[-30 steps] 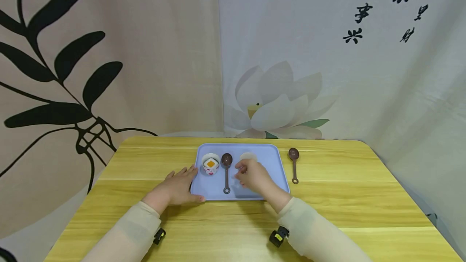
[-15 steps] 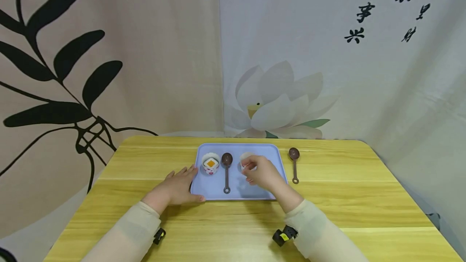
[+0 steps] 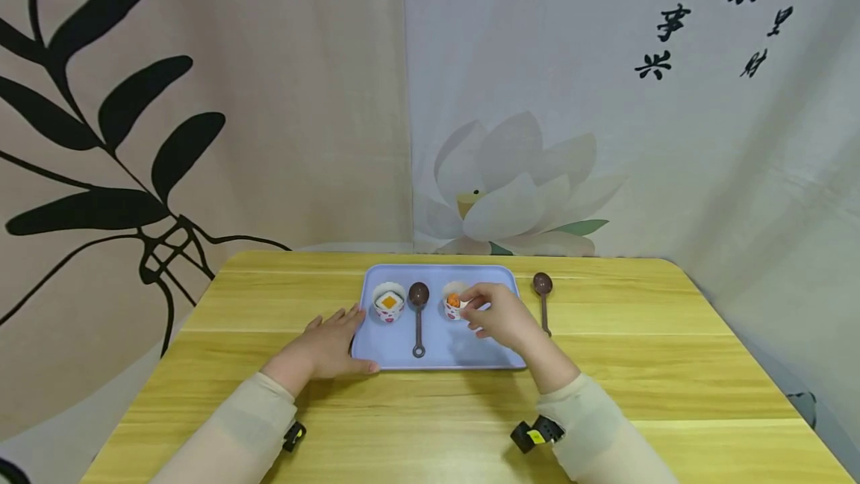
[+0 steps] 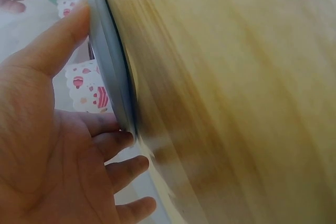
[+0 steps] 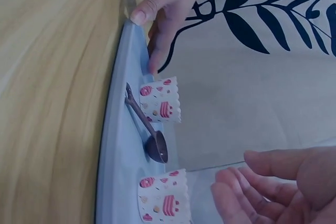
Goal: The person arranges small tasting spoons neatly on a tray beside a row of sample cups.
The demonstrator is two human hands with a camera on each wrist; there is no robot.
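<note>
My left hand [image 3: 331, 347] rests at the left end of a light blue tray [image 3: 393, 355], its spread fingers on the left edge and the thumb at the near edge. My right hand [image 3: 500, 316] hovers beside the right paper cup [image 3: 451, 314], fingers loosely bent, with nothing visible in them. Thumb and fingers stand apart in the right wrist view. Orange pieces [image 3: 453, 300] show inside that cup. The left paper cup [image 3: 388, 315] contains a white square with an orange middle [image 3: 389, 303]. Between the cups lies a brown spoon [image 3: 419, 316], bowl pointing away.
A second brown spoon [image 3: 543, 297] lies on the wooden table [image 3: 625, 349] right of the tray, its handle end partly behind my right wrist. Printed cloth [image 3: 322, 110] hangs behind the table.
My right hand has moved right and slightly away from me, uncovering the right cup and the orange pieces in it. The left hand has stayed at the tray's edge.
</note>
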